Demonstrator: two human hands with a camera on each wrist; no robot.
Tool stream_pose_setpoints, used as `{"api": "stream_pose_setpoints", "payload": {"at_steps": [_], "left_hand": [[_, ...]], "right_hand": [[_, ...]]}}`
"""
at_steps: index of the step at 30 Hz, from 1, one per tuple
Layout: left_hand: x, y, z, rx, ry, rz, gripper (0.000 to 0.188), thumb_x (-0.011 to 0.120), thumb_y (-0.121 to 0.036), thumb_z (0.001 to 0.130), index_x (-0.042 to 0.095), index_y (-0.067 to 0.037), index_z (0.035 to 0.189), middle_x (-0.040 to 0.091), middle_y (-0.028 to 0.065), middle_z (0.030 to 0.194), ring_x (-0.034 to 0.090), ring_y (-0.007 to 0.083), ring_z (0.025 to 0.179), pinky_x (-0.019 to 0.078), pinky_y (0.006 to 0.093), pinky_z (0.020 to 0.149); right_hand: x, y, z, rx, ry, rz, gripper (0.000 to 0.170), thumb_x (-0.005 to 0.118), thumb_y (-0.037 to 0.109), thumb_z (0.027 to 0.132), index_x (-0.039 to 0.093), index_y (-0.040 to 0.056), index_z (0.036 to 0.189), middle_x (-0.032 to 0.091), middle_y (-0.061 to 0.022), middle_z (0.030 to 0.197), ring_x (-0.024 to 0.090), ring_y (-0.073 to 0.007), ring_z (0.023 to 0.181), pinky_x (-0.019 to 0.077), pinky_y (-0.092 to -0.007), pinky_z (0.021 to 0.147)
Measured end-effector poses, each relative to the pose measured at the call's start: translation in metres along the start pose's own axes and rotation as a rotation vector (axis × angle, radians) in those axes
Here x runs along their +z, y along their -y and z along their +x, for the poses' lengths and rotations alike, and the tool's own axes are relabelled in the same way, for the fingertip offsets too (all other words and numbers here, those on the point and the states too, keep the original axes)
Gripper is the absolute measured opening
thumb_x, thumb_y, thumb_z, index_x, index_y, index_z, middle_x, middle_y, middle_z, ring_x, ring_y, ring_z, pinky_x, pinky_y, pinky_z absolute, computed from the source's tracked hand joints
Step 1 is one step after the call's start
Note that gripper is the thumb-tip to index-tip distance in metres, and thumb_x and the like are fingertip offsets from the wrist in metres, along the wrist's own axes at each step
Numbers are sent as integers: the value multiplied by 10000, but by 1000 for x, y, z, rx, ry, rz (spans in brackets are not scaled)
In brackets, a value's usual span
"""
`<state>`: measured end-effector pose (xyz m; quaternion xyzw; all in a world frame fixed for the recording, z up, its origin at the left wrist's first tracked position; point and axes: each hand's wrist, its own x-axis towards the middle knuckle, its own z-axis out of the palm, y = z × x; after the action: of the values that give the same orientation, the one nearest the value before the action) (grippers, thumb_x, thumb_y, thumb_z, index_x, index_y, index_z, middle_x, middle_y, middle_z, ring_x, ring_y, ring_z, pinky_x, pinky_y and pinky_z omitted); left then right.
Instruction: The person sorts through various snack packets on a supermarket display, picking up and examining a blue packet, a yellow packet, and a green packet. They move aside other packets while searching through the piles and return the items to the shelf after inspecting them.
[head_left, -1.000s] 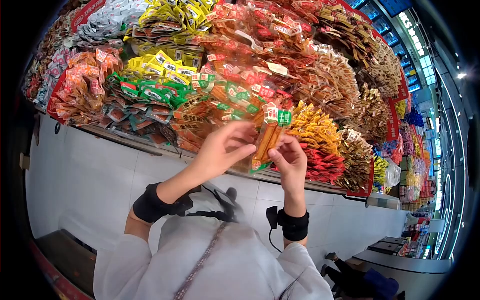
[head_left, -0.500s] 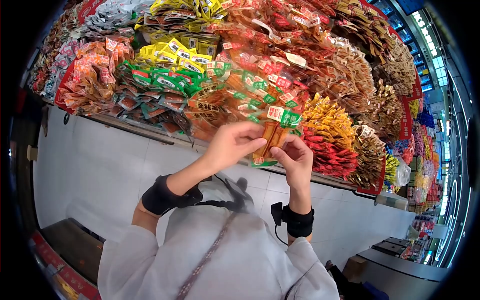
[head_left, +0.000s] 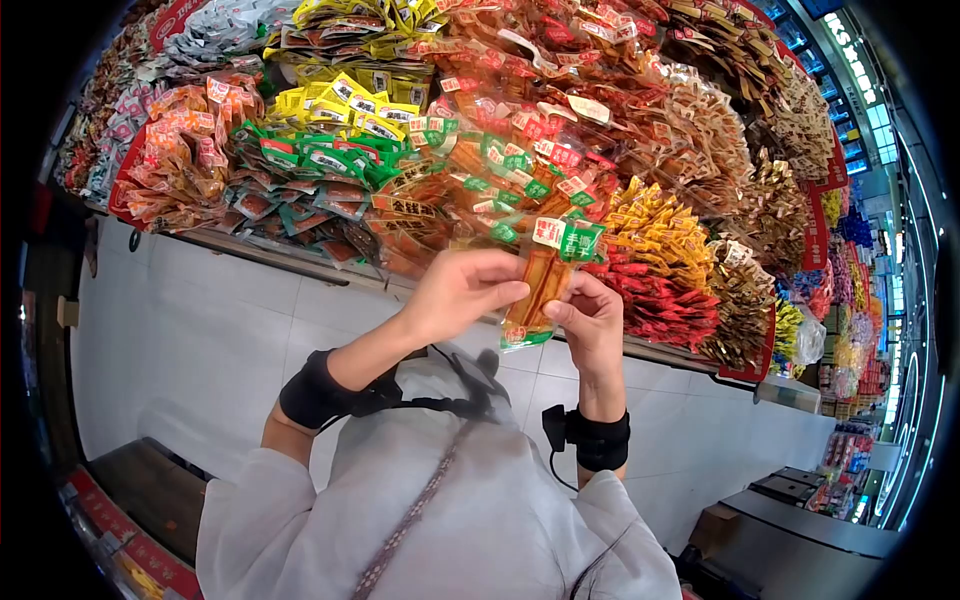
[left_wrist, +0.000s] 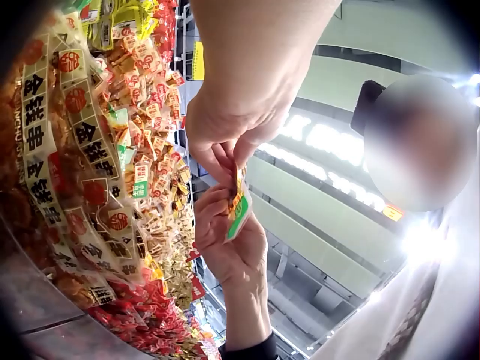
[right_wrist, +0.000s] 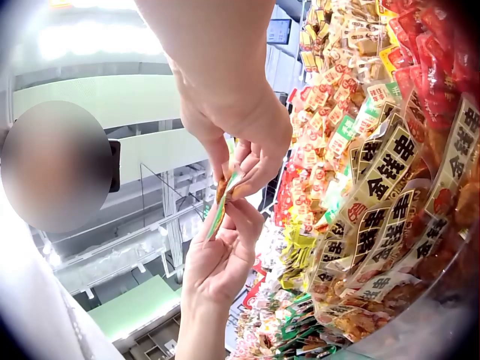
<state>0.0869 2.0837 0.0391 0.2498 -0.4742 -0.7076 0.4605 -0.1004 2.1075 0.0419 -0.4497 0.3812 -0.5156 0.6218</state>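
Note:
A clear snack packet [head_left: 546,275] with brown strips inside and a green and white label is held up in front of the person's chest. The right hand [head_left: 592,318] pinches its right edge, thumb lying across the front. On the opposite edge, the left hand [head_left: 462,292] pinches with thumb and fingertips. From the left wrist view the packet [left_wrist: 239,214] appears nearly edge-on between both hands. The right wrist view also shows the packet [right_wrist: 218,212] from the side, with fingers of both hands at it.
Beyond the hands stands a long display heaped with wrapped snacks: green packets [head_left: 315,160], yellow packets [head_left: 345,108], red packets [head_left: 660,305] and others. Its front edge [head_left: 280,258] runs just past the hands. Pale floor tiles [head_left: 220,320] lie below. A grey counter [head_left: 790,540] stands at right.
The left hand has come in to pinch the packet's left edge. The packet now faces the head camera more squarely. The head view has shifted slightly.

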Motion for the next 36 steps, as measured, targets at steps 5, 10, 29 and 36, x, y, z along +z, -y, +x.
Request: {"api": "stream_pose_setpoints", "payload": {"at_steps": [5,10,29,36], "left_hand": [[-2,4,-2,-3,1,35,129,601,-23,836,572,42,944,580,24,888,547,66,819,461,222,694],[-6,1,-2,-9,45,173,301,628,-29,811,530,45,1087,603,73,960,571,103,892,487,240,770],[-1,-1,4,96,-153,-10,165,603,-67,841,587,-8,994,626,22,888,590,64,790,494,209,651],[-1,0,3,37,-156,-111,218,595,-69,842,567,-13,1051,633,48,919,617,99,810,538,243,678]], "right_hand": [[-1,0,-4,-44,-21,-72,176,678,-39,737,606,-14,895,585,-4,795,538,-65,731,439,-211,649],[3,2,-7,-49,-38,-135,182,660,-73,740,602,-28,907,590,-32,850,563,-84,770,465,-222,687],[-3,1,-13,89,27,4,211,682,-48,719,613,-4,914,629,-30,818,583,-77,738,470,-215,676],[1,4,-15,91,30,58,240,695,-40,708,610,-2,929,626,-27,835,578,-79,759,467,-225,705]]}}
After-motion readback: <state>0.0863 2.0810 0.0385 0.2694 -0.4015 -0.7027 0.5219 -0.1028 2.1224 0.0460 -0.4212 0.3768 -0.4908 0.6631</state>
